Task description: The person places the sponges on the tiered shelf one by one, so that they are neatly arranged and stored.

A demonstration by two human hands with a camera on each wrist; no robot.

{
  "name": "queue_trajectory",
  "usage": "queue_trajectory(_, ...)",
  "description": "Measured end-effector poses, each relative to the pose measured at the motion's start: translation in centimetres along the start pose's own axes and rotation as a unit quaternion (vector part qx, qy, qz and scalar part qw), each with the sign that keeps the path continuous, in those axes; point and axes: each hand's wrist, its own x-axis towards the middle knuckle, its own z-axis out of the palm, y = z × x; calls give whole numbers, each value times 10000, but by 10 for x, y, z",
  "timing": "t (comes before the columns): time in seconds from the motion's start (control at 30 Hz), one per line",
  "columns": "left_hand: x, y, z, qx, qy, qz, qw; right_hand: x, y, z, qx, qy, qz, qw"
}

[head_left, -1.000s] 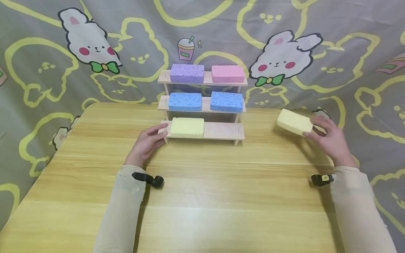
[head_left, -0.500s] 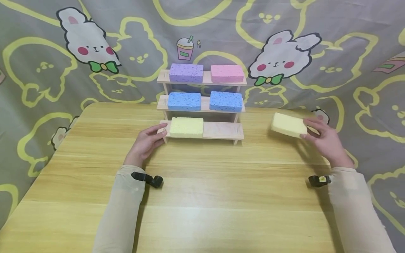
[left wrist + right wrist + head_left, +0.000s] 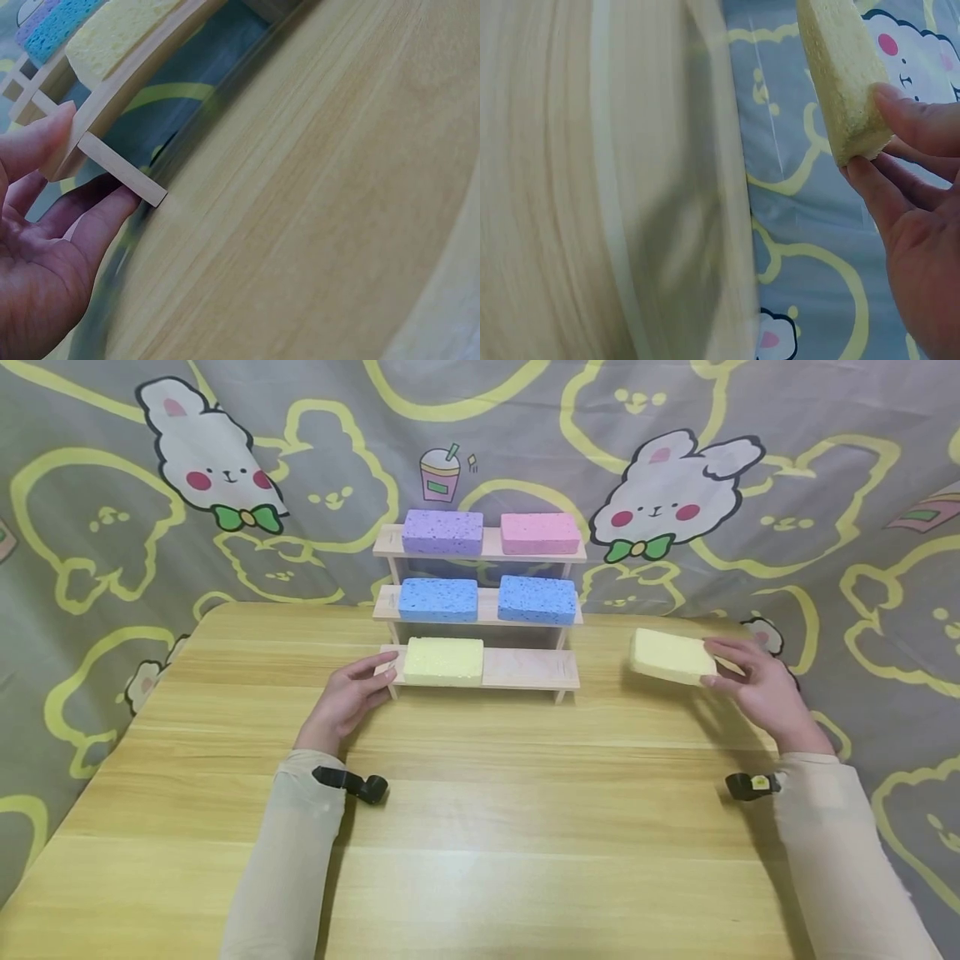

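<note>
A pale yellow sponge (image 3: 672,657) is pinched by its right end between the thumb and fingers of my right hand (image 3: 757,693), held above the table to the right of a three-tier wooden shelf (image 3: 531,668). My left hand (image 3: 348,702) grips the left end of the lowest tier; in the left wrist view the thumb lies on top and the fingers reach below, by a leg (image 3: 124,169). Another yellow sponge (image 3: 444,662) lies on the left half of that tier, whose right half is bare wood.
Two blue sponges (image 3: 438,600) sit on the middle tier. The top tier carries a purple sponge (image 3: 442,532) and a pink sponge (image 3: 540,533). Behind the wooden table (image 3: 480,810) hangs a grey curtain (image 3: 510,435) with rabbit prints, close to the shelf's back.
My right hand has moved left with the yellow sponge, toward the shelf, and the sponge has turned more level. The left hand and the shelf stay in place.
</note>
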Motion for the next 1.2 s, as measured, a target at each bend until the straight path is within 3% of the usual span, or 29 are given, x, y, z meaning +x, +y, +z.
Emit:
queue_trajectory(1.03, 0, -2, -2, 40, 4, 61, 10000, -7, -33, 16, 523, -150, -31, 9985)
queue_trajectory(1.2, -1, -2, -2, 66, 21, 62, 10000, -8, -37, 22, 926, -13, -226, 9954)
